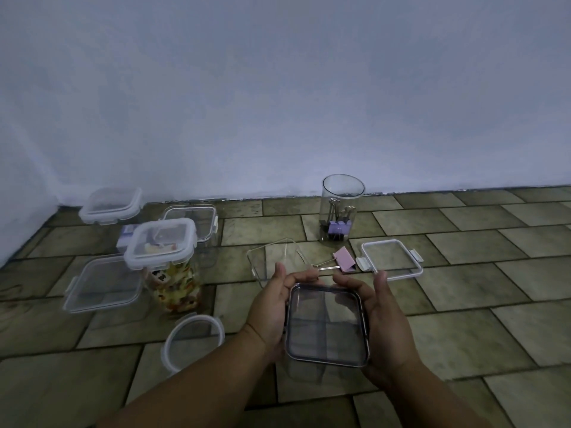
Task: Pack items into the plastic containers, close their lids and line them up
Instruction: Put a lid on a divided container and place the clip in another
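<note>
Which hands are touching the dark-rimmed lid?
Touching, both. The head view shows the left hand and right hand gripping opposite edges of the dark-rimmed lid.

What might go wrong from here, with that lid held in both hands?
1. The left hand and right hand grip the dark-rimmed lid only by its edges, above the floor; it may slip and drop.
2. A white-rimmed lid and a round lid also lie nearby, so a lid might end up on the wrong box.
3. The pink clip lies loose on the floor and might be left unpacked.
</note>
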